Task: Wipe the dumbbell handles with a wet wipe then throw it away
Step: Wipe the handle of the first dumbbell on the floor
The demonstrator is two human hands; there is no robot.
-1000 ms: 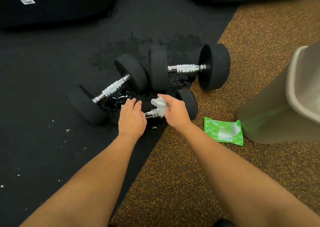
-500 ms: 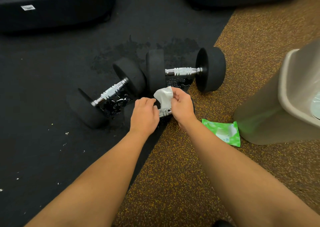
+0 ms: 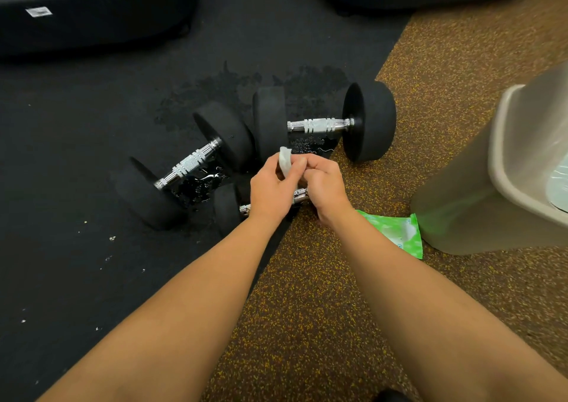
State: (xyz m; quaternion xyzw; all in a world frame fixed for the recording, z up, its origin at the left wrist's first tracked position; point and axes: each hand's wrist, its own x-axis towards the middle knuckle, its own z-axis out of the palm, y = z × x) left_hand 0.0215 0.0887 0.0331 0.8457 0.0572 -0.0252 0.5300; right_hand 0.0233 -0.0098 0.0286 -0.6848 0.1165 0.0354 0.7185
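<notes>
Three black dumbbells with chrome handles lie on the floor. The far right dumbbell (image 3: 319, 125) lies across the mat's edge; the left dumbbell (image 3: 187, 164) lies diagonally on the black mat. The small near dumbbell (image 3: 229, 208) sits under my hands, its handle mostly hidden. My left hand (image 3: 272, 188) and my right hand (image 3: 325, 186) meet just above that handle, both pinching a crumpled white wet wipe (image 3: 284, 160). The wipe sticks up between my fingers.
A green wet-wipe pack (image 3: 396, 232) lies on the brown speckled floor beside my right wrist. A beige bin (image 3: 498, 168) with a liner stands at the right. Water glistens on the black mat (image 3: 196, 186) under the handles. Black equipment sits along the top.
My right hand lifted the wipe off the near dumbbell's handle. My left hand left the dumbbell's end and came up to take hold of the wipe too.
</notes>
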